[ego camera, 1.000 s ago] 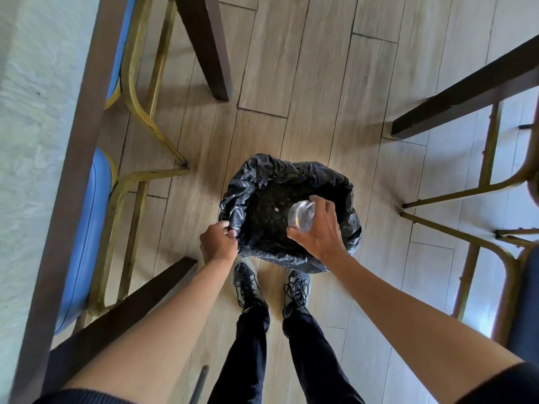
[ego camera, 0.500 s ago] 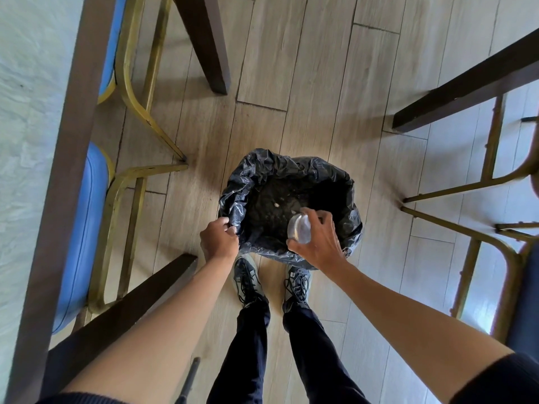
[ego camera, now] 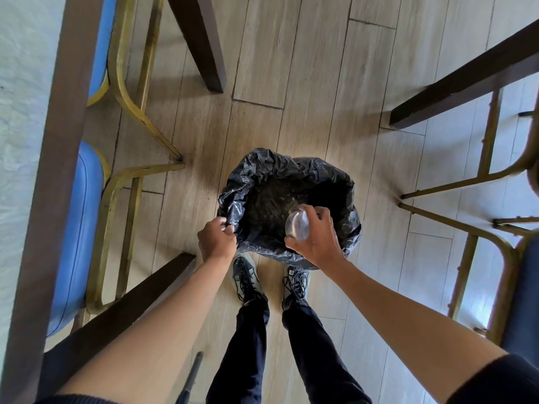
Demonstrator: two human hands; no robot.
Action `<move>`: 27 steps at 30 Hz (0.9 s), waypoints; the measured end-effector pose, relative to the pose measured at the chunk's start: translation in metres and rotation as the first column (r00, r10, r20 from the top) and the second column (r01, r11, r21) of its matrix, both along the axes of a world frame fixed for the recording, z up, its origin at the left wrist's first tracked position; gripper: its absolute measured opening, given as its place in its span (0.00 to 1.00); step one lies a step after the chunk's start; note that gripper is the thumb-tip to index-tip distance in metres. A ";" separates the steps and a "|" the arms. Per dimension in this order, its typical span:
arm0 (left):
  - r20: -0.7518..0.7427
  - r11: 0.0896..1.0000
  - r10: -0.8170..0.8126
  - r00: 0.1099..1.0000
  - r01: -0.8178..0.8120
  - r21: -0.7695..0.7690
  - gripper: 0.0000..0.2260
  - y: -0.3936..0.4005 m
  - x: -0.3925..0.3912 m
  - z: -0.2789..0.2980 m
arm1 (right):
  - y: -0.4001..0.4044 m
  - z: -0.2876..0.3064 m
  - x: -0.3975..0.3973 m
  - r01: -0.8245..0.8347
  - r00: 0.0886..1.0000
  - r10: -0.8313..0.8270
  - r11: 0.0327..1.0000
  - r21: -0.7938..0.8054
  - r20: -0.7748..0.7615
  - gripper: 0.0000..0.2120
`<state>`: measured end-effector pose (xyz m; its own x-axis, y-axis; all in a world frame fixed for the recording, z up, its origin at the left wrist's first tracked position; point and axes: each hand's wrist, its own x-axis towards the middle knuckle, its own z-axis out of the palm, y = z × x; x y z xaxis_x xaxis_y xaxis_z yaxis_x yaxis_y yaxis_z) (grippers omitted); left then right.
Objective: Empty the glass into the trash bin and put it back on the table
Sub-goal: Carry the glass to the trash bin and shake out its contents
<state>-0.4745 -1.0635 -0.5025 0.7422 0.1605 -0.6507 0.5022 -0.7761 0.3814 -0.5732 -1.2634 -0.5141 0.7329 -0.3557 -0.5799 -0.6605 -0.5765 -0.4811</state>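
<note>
A trash bin [ego camera: 329, 177] lined with a black plastic bag stands on the wooden floor just in front of my shoes. My right hand [ego camera: 316, 239] grips a clear glass [ego camera: 297, 225] over the bin's near right side, tipped on its side with its round end facing left. My left hand [ego camera: 216, 239] pinches the bag's edge at the bin's near left rim. Dark crumbly matter lies inside the bin. The pale table top [ego camera: 20, 112] with a brown edge runs along the left.
Blue chairs [ego camera: 75, 234] with gold metal frames sit tucked under the left table. Dark table legs [ego camera: 201, 42] stand behind the bin and at lower left. Another table leg [ego camera: 466, 77] and gold-framed chairs [ego camera: 495, 258] stand to the right.
My right hand has drawn the glass slightly nearer to me and turned it further onto its side. My left hand stays on the bag's edge.
</note>
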 end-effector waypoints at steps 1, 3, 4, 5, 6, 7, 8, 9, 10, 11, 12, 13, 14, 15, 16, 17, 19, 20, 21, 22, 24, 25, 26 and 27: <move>-0.001 1.000 0.003 1.000 -0.003 -0.003 0.12 0.000 0.000 0.001 | 0.000 0.001 0.000 0.014 0.999 -0.014 1.000 -0.002 0.047 0.40; -0.002 1.000 0.000 1.000 0.000 -0.002 0.13 0.000 0.001 0.002 | 0.000 0.002 0.000 0.004 1.000 -0.004 1.000 0.002 0.020 0.41; -0.004 1.000 -0.001 1.000 0.001 -0.002 0.12 0.001 0.000 0.002 | 0.000 0.002 0.000 -0.010 0.999 0.011 1.000 0.007 -0.041 0.42; -0.010 1.000 0.008 1.000 -0.008 -0.005 0.12 0.001 0.000 0.003 | -0.001 0.001 -0.001 -0.011 0.996 0.012 1.000 0.011 -0.088 0.42; -0.014 1.000 0.023 1.000 -0.023 -0.006 0.11 0.001 -0.001 0.003 | -0.002 0.001 -0.002 0.012 0.995 -0.011 1.000 0.013 -0.098 0.42; -0.015 0.999 0.038 0.999 -0.039 -0.004 0.11 0.002 -0.002 0.005 | -0.003 0.001 -0.003 0.052 0.996 -0.051 0.999 0.015 -0.077 0.41; -0.014 0.999 0.050 0.999 -0.050 0.001 0.12 0.003 -0.002 0.006 | -0.003 0.002 -0.003 0.111 0.993 -0.110 0.993 0.030 -0.048 0.40; -0.013 0.999 0.053 0.999 -0.053 0.003 0.13 0.004 -0.004 0.008 | -0.004 0.006 -0.001 0.162 0.987 -0.161 0.986 0.045 -0.022 0.39; -0.014 0.999 0.050 0.999 -0.051 -0.004 0.13 0.004 -0.005 0.011 | -0.005 0.009 0.000 0.209 0.978 -0.209 0.976 0.060 -0.011 0.38; -0.015 0.999 0.046 0.999 -0.047 -0.016 0.14 0.004 -0.007 0.015 | -0.006 0.015 0.003 0.255 0.967 -0.256 0.964 0.076 -0.001 0.37; -0.017 0.999 0.042 0.999 -0.043 -0.025 0.14 0.004 -0.008 0.019 | -0.007 0.019 0.004 0.312 0.950 -0.312 0.945 0.096 -0.011 0.37; -0.016 0.999 0.037 0.999 -0.037 -0.032 0.15 0.003 -0.009 0.025 | -0.009 0.025 0.006 0.375 0.927 -0.374 0.918 0.133 -0.033 0.36; -0.017 0.999 0.025 1.000 -0.026 -0.041 0.15 0.003 -0.009 0.032 | -0.012 0.031 0.007 0.458 0.888 -0.455 0.864 0.208 -0.068 0.35; -0.023 0.999 0.005 1.000 -0.006 -0.054 0.14 0.003 -0.010 0.040 | -0.015 0.040 0.008 0.556 0.828 -0.544 0.768 0.317 -0.135 0.32; -0.032 0.997 -0.020 0.999 0.017 -0.075 0.14 0.002 -0.010 0.049 | -0.018 0.051 0.010 0.638 0.759 -0.614 0.635 0.435 -0.217 0.27; -0.043 0.994 -0.045 0.998 0.040 -0.106 0.14 0.001 -0.010 0.060 | -0.021 0.064 0.011 0.701 0.686 -0.656 0.484 0.523 -0.313 0.21; -0.051 0.980 -0.103 0.993 0.093 -0.177 0.14 -0.002 -0.010 0.086 | -0.026 0.097 0.011 0.765 0.558 -0.700 0.226 0.603 -0.446 0.12; -0.049 0.970 -0.136 0.989 0.123 -0.209 0.15 -0.004 -0.010 0.103 | -0.029 0.109 0.009 0.776 0.500 -0.721 0.128 0.618 -0.479 0.12; -0.041 0.960 -0.170 0.985 0.156 -0.234 0.15 -0.007 -0.011 0.120 | -0.032 0.124 0.006 0.772 0.456 -0.736 0.048 0.634 -0.500 0.15; -0.032 0.949 -0.202 0.979 0.188 -0.254 0.16 -0.009 -0.011 0.138 | -0.034 0.136 0.003 0.767 0.424 -0.745 -0.006 0.642 -0.514 0.20; -0.012 0.926 -0.264 0.965 0.250 -0.283 0.16 -0.013 -0.012 0.175 | -0.037 0.168 -0.001 0.743 0.393 -0.733 -0.103 0.661 -0.555 0.29; 0.002 0.911 -0.302 0.953 0.290 -0.293 0.16 -0.015 -0.011 0.193 | -0.039 0.185 -0.003 0.729 0.385 -0.727 -0.139 0.671 -0.569 0.29; 0.020 0.894 -0.341 0.940 0.331 -0.302 0.16 -0.017 -0.011 0.211 | -0.041 0.202 -0.004 0.710 0.385 -0.725 -0.164 0.685 -0.572 0.28; 0.038 0.874 -0.378 0.925 0.370 -0.316 0.16 -0.019 -0.010 0.229 | -0.042 0.219 -0.004 0.690 0.387 -0.721 -0.187 0.700 -0.574 0.29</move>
<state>-0.4847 -1.0829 -0.2730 0.6897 -0.3397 -0.6395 0.2102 -0.7512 0.6257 -0.5774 -1.3057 -0.2952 0.3934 -0.0755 -0.9163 -0.3589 0.9049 -0.2287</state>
